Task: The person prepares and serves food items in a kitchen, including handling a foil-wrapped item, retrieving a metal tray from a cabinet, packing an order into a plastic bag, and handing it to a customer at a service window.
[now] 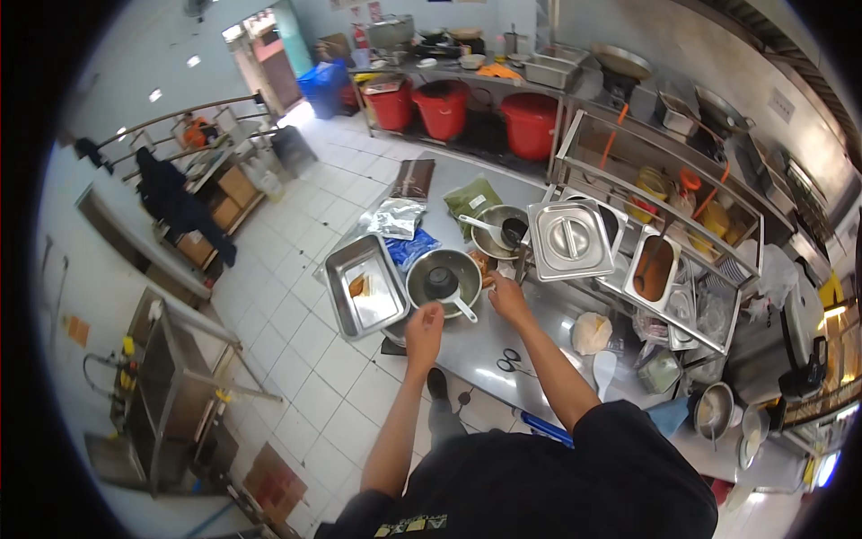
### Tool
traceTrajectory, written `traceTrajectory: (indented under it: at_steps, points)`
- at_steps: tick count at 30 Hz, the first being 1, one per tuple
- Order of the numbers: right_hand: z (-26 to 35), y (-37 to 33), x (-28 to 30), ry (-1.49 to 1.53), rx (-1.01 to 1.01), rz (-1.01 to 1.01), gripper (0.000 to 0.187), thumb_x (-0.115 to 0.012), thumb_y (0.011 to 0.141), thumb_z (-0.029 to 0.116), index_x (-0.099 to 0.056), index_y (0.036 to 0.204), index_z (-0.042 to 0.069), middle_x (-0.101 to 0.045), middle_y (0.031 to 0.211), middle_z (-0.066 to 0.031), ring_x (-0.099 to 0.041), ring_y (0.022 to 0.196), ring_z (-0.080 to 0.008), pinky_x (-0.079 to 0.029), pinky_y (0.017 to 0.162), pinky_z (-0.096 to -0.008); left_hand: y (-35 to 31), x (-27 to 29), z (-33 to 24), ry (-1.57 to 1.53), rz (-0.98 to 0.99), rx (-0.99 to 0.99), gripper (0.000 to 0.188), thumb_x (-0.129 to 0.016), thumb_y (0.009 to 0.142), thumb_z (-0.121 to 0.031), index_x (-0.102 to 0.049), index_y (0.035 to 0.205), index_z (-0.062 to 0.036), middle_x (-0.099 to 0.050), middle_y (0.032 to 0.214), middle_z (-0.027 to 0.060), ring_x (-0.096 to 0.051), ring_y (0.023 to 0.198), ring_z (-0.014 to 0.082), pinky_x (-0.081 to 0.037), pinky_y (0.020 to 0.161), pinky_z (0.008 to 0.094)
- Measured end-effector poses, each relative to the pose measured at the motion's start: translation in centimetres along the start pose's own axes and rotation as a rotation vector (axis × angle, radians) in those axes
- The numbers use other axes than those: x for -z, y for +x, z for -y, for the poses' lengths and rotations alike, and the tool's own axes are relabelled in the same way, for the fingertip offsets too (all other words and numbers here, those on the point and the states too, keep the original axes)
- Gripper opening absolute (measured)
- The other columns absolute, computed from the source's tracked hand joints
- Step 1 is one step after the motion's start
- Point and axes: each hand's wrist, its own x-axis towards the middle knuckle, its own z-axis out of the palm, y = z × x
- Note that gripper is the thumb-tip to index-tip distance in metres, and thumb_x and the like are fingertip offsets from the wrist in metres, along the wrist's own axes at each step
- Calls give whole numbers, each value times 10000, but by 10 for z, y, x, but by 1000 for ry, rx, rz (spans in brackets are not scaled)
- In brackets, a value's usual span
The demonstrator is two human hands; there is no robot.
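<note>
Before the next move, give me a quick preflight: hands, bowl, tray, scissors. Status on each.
1. Left hand empty: cannot tell; its fingers are curled near the bowl's near rim.
2. Right hand free of contact: cannot tell; it is close to brown items beside the bowl, too small to judge.
3. Bowl rim clear: not ok; a white handle crosses it on the near side.
4. Tray bare inside: not ok; a brown piece lies in it.
5. Tray fully supported: cannot tell; its underside is hidden.
6. Scissors apart from both hands: ok; they lie on the table.
</note>
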Motion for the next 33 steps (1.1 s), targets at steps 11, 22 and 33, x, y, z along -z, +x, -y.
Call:
traceTrajectory:
  at_steps: [11, 22, 33]
  points:
    - [51, 17, -8, 318, -858, 166, 282, -575, 835, 261, -626, 961, 14, -659, 825, -206, -653, 795, -332, -498, 737, -400, 256, 2, 119, 626, 689, -341, 202, -577, 813, -177, -662, 962, -70, -650, 896, 159, -621, 857, 350, -491, 754, 455]
    - [107, 23, 6, 413, -1003, -180, 201, -559, 830, 179, -594, 844, -19, -624, 656, -119, -629, 591, -183, -463, 542, -308, 290, 3, 108, -190, 540, 287, 307, -528, 930, -301, -644, 999, -26, -665, 978, 70, -611, 799, 158, -474, 701, 283]
    - [65, 116, -19, 1110, -1019, -828, 265, -496, 907, 193, -435, 1067, -9, -599, 840, -148, -640, 713, -228, -550, 630, -320, 258, -44, 86, -30, 815, 11, 256, -610, 872, -178, -613, 1067, -12, -659, 986, 115, -633, 877, 203, -481, 768, 303]
